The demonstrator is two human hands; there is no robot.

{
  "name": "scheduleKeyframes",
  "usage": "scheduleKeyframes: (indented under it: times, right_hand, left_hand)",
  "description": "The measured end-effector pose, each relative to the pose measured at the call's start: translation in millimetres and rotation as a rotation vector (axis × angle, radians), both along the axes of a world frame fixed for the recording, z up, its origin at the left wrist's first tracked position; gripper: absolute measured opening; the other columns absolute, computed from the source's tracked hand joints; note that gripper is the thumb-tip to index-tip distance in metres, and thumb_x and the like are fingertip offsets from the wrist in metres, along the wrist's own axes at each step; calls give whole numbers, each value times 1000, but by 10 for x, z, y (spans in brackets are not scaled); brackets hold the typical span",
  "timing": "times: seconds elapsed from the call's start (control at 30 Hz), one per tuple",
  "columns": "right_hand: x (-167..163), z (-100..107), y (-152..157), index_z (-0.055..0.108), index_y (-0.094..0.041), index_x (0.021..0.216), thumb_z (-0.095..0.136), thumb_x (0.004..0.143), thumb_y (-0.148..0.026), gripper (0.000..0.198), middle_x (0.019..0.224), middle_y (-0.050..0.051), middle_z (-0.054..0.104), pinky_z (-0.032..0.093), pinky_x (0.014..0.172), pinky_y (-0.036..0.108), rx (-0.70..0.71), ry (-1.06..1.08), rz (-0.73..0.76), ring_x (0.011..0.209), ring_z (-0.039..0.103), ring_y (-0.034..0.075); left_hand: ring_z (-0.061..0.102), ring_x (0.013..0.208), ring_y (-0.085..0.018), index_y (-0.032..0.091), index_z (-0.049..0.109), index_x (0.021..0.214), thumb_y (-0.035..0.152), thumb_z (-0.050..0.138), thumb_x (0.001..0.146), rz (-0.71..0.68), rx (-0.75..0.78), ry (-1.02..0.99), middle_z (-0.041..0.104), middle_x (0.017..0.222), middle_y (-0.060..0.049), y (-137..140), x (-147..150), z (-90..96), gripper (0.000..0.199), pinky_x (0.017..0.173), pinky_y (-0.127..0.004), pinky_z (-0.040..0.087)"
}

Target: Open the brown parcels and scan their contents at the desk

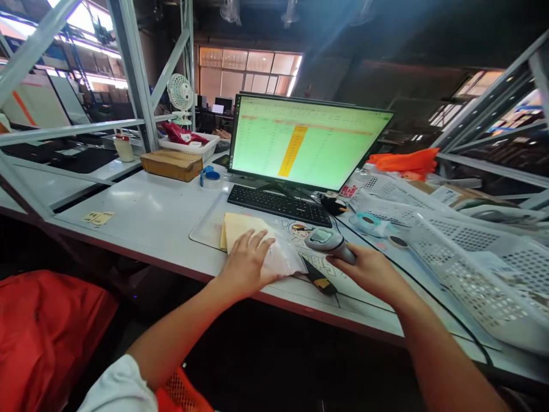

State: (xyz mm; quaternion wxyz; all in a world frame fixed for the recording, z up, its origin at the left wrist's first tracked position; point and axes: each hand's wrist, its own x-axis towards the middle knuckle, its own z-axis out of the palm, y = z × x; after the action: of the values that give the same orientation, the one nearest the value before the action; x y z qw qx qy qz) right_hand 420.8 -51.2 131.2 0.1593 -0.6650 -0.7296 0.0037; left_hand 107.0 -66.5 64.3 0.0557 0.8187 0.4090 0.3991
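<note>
White worktop carries a monitor lit green, keyboard in front. Left hand lies flat, fingers spread, pressing a clear plastic bag beside a yellow envelope. Right hand has fingers wrapped round a grey scanner, just right of the bag.

1. My white worktable, red-edged, spans the frame's middle.
2. Grey steel racking at upper left; more at right.
3. Paned windows, top centre, lit warm behind my monitor.
4. Strip lights glow upper left.
5. Dark ceiling above.
6. White desk fan left of centre.
</note>
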Motion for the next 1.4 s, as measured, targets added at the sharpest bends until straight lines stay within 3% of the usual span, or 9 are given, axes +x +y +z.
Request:
scheduleKeyframes:
  times: [0.1, 0.23, 0.4, 0.67, 0.9, 1.03, 1.17, 1.3, 1.4]
  right_hand:
    - [170, 120, -187, 77, -23, 89, 64, 77, -63, 44, 76, 7, 74, 50, 59, 38, -84, 71, 35, 67, 68, 30]
    - [14, 627, -408, 80, -28, 89, 75, 75, -61, 36, 74, 4, 75, 52, 53, 38, -100, 84, 279, 64, 70, 30]
    - [-720, 1080, -267, 76, -29, 81, 79, 76, -38, 11, 60, -1, 67, 38, 42, 30, -282, -97, 510, 45, 58, 19]
    - [-1393, 1113, -164, 73, -25, 84, 71, 83, -34, 10, 72, 1, 70, 35, 53, 29, -384, -456, 508, 59, 59, 19]
    - [-1459, 1149, -254, 72, -23, 85, 70, 83, -34, 10, 80, 3, 72, 34, 55, 29, -412, -485, 472, 65, 62, 20]
    - [-1397, 1129, -268, 70, -23, 83, 69, 83, -32, 9, 80, 3, 72, 34, 55, 28, -366, -420, 492, 65, 62, 18]
    - [-1272, 1184, -284, 73, -24, 80, 70, 78, -28, 5, 73, 0, 71, 37, 53, 27, -296, -232, 559, 60, 61, 17]
    - [-1053, 1329, -331, 76, -25, 84, 70, 79, -35, 12, 72, -2, 72, 42, 52, 26, -284, -43, 562, 59, 63, 18]
    - [-760, 1205, -284, 77, -26, 93, 71, 81, -46, 24, 78, 0, 75, 47, 57, 29, -239, 10, 462, 66, 67, 21]
  left_hand:
    - [52, 138, -36, 17, 58, 135, 39, 81, 87, 281, -39, -146, 59, 147, -16, 138, -177, -85, 57, 119, -54, 40]
    - [68, 104, -32, 15, 59, 132, 49, 78, 89, 581, -424, -260, 74, 107, -11, 29, -509, -378, 58, 93, -45, 52]
    - [63, 92, -27, 21, 68, 92, 49, 75, 91, 506, -466, -127, 71, 84, -3, -104, -438, -569, 29, 87, -39, 44]
    - [60, 89, -22, 22, 64, 86, 28, 71, 94, 502, -257, -23, 69, 84, 1, -85, -386, -694, 13, 82, -36, 36]
    - [59, 84, -22, 21, 59, 81, 20, 54, 98, 490, -229, -68, 65, 79, -1, -72, -379, -792, 17, 80, -36, 35]
    - [59, 80, -22, 22, 54, 84, 31, 43, 100, 381, -284, -313, 62, 81, -2, -119, -437, -782, 22, 75, -32, 39]
    - [55, 71, -19, 23, 49, 86, 40, 40, 102, 213, -256, -554, 56, 75, 1, -268, -444, -558, 24, 67, -28, 41]
    - [55, 72, -18, 23, 47, 84, 38, 43, 98, 236, -140, -539, 55, 76, 0, -308, -434, -284, 21, 69, -29, 41]
    - [54, 71, -18, 24, 44, 80, 40, 42, 99, 238, -206, -521, 52, 74, 1, -265, -585, -245, 25, 67, -29, 42]
